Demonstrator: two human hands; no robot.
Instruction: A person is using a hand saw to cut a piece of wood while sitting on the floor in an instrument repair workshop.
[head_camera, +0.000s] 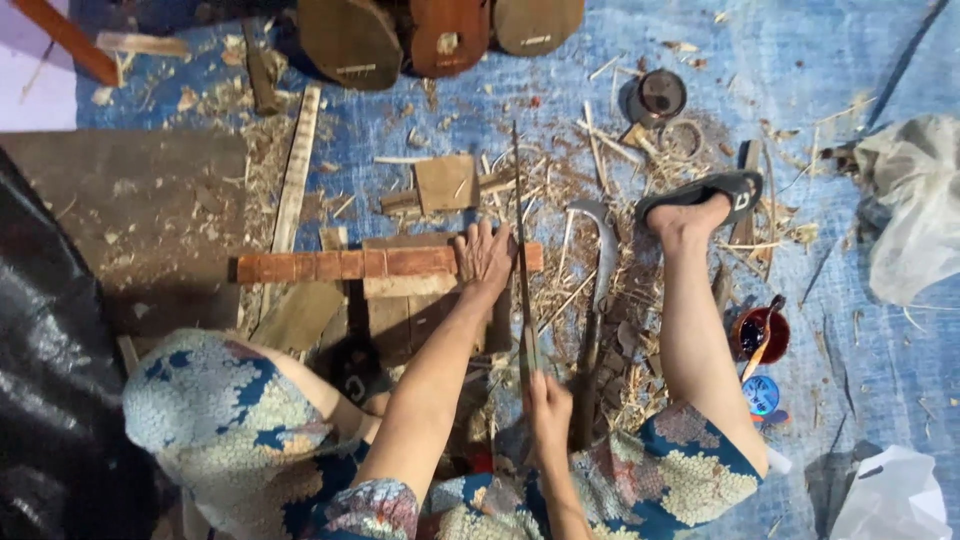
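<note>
A blue tarp (880, 60) covers the floor, littered with wood shavings. On it lies a long reddish wood strip (340, 265), crosswise in front of the seated person, resting on dark wooden boards (410, 315). All other places here are told from that strip.

The left hand (484, 256) lies flat on the strip's right end, palm down, fingers spread a little and pressing on the wood, not curled round anything. Just right of this hand, a thin saw blade (521, 240) stands on edge across the strip, running away from the person past the strip's far side. The right hand (548, 408) is on the near side of the strip, fist closed round the saw's handle; the handle itself is mostly hidden inside the grip, so its shape is hard to make out.

Further right of the strip lies a curved sickle (598, 270), untouched, and beyond it the person's bare leg ends in a dark sandal (712, 190). Right of the leg sit a small dark red pot (760, 333) with a stick in it and a small blue lid (760, 394). Beyond the strip's far side, at the top edge, three brown instrument bodies (440, 35) are cut off by the frame. A square wood offcut (446, 182) lies between them and the strip.
</note>
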